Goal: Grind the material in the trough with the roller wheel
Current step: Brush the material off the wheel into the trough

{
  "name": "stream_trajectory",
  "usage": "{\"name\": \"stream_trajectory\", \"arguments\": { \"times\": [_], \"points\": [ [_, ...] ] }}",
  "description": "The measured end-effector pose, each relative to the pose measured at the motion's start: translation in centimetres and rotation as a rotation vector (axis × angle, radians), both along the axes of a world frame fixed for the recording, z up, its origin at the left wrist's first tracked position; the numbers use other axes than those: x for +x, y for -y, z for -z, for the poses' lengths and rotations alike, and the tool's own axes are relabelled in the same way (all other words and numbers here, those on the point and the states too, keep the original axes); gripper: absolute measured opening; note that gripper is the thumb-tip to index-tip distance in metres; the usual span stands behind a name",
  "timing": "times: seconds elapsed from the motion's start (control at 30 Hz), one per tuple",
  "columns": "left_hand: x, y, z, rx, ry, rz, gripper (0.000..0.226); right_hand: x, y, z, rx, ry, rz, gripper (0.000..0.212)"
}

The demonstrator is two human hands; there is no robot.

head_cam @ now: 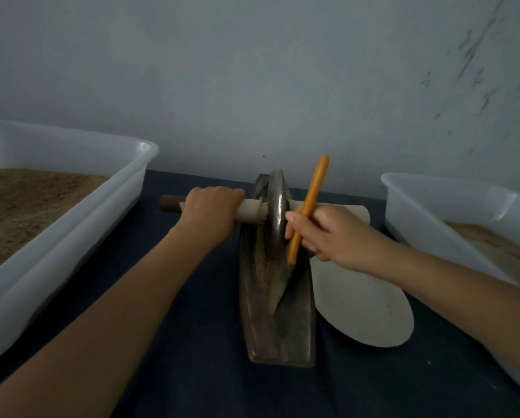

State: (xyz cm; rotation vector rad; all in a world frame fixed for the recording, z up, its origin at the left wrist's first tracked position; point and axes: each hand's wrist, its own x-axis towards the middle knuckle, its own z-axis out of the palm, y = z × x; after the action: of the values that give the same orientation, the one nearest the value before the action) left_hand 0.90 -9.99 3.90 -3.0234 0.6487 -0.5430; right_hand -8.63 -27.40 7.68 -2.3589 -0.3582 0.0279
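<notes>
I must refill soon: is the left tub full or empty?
Partly full. Brown powder covers the left tub floor, well below its rim.

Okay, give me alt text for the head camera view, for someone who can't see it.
A person's left hand grips the axle of a metal roller wheel standing in a boat-shaped trough of tan powder, while the right hand holds an orange stick beside the wheel. White tubs of powder flank the dark table.

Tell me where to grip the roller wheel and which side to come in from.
Grip the roller wheel by its axle handle, not the thin metal rim. The handle sticks out sideways, level, so come from above, fingers curled over it, as the left hand does. The right hand holds an orange stick, and the handle's right side is hidden.
</notes>
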Motion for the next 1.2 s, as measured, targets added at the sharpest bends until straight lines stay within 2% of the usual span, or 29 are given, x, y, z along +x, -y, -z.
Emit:
{"name": "stream_trajectory", "arguments": {
  "times": [0.07,0.17,0.23,0.33,0.53,0.67,0.77,0.8,0.9,0.97,1.13,1.2],
  "points": [
    [0.0,0.0,0.1,0.001,-0.001,-0.001,0.019,-0.1,0.4,-0.5,0.035,0.089,-0.001,0.032],
    [0.1,0.0,0.1,0.005,0.013,-0.011,0.020,-0.5,0.9,-1.0,0.254,-0.069,-0.037,0.034],
    [0.2,0.1,0.1,0.007,0.015,-0.014,0.021,-0.9,0.9,-0.6,0.217,-0.114,-0.047,0.034],
    [0.2,0.1,0.1,0.021,0.022,-0.021,0.020,-1.0,1.1,-0.3,0.157,-0.010,-0.001,0.034],
    [0.3,-0.1,0.1,0.010,0.007,0.008,0.022,-2.2,2.8,-0.8,0.356,0.011,0.002,0.041],
    [0.3,-0.2,0.2,0.018,0.000,0.015,0.022,-3.2,3.4,-0.6,0.347,0.078,-0.040,0.040],
    [0.3,-0.2,0.3,0.011,0.026,0.005,0.021,-3.9,3.3,-0.5,0.264,0.097,-0.050,0.039],
    [0.1,-0.3,0.3,0.004,0.033,0.005,0.020,-4.1,3.3,-0.9,0.293,0.122,-0.036,0.039],
    [-0.4,-0.6,0.6,-0.035,0.063,0.031,0.023,-4.3,4.1,-3.2,0.567,0.270,0.067,0.037],
    [-1.1,-1.0,1.1,-0.048,0.086,0.053,0.027,-4.0,5.2,-5.1,0.636,0.368,0.130,0.033],
    [-3.7,-1.9,1.8,-0.103,0.177,0.129,0.039,-0.3,6.2,-7.0,0.414,0.525,0.335,0.020],
    [-4.8,-2.0,1.7,-0.133,0.206,0.181,0.051,2.0,5.1,-6.9,0.359,0.504,0.358,0.021]
  ]
}}
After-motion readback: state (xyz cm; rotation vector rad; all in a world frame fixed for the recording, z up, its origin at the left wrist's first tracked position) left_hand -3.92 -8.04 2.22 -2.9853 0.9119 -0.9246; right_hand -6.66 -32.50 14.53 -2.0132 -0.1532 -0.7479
